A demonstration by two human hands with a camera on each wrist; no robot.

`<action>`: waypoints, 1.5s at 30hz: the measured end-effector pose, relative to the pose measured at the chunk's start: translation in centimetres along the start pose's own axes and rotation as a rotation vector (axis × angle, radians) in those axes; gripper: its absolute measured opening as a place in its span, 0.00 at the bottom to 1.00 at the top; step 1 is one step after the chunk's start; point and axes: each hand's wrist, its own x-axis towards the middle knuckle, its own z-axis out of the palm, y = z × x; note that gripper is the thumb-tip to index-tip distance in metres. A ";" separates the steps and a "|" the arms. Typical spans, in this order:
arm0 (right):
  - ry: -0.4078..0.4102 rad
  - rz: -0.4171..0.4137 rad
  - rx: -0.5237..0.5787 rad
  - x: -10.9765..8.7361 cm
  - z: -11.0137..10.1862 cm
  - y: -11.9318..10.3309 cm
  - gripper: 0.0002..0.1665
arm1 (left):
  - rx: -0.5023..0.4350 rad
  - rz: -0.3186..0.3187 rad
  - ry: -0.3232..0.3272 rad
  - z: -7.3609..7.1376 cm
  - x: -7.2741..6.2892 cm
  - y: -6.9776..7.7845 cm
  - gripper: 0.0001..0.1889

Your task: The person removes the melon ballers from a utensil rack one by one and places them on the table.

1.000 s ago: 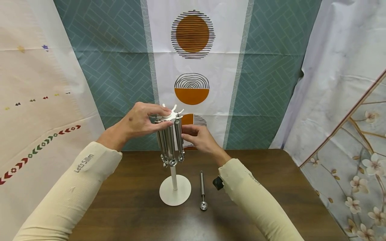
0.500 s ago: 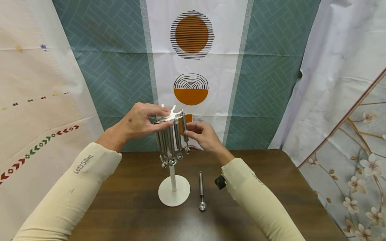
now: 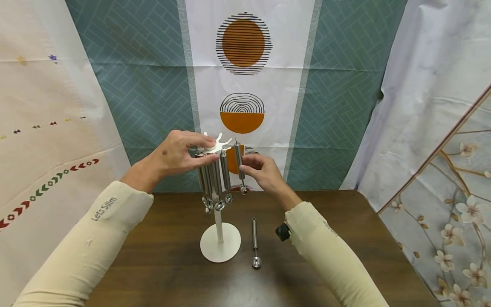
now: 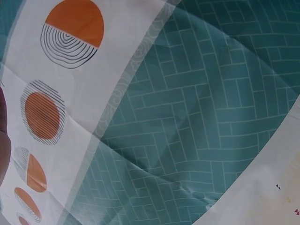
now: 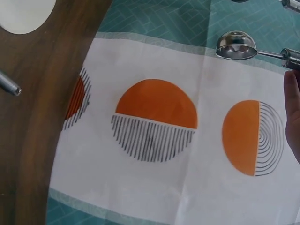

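Note:
A white stand with a crown of curved hooks (image 3: 220,145) bears several steel melon ballers (image 3: 217,177), hanging handle up. My left hand (image 3: 168,157) grips the crown from the left, thumb in front and fingers on top. To the right of the crown, my right hand (image 3: 264,172) pinches the handle of another melon baller (image 3: 238,158) between thumb and fingers. Its top end is apart from the hooks and its round bowl (image 5: 236,46) points down. On the table by the base lies one more melon baller (image 3: 255,241). The left wrist view catches only a sliver of hand.
The stand's round white base (image 3: 226,252) rests on the dark wooden table (image 3: 168,256). A patterned cloth (image 3: 337,106) hangs close behind the table, with other cloths at left and right. A small black object (image 3: 283,232) sits at my right cuff.
My right hand has drawn one melon baller off the crown and moved it to the right. The left hand has kept its grip; the baller on the table lies as before.

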 end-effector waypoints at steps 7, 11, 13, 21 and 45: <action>0.017 0.014 -0.018 -0.9 -0.5 1.9 0.19 | -0.005 0.016 0.010 -0.2 0.3 0.1 0.16; 0.034 0.031 -0.020 -1.5 -0.7 3.1 0.18 | -0.002 0.014 0.013 -0.1 0.3 0.1 0.16; 0.042 0.044 -0.020 -1.8 -0.8 3.6 0.18 | 0.007 0.013 0.013 -0.1 0.3 0.1 0.16; 0.098 0.118 -0.041 -3.0 -1.6 5.6 0.20 | 0.021 0.019 0.025 0.1 0.4 0.1 0.16; 0.201 0.204 -0.155 -6.8 -2.1 10.4 0.14 | 0.016 -0.025 0.014 0.1 0.3 0.1 0.16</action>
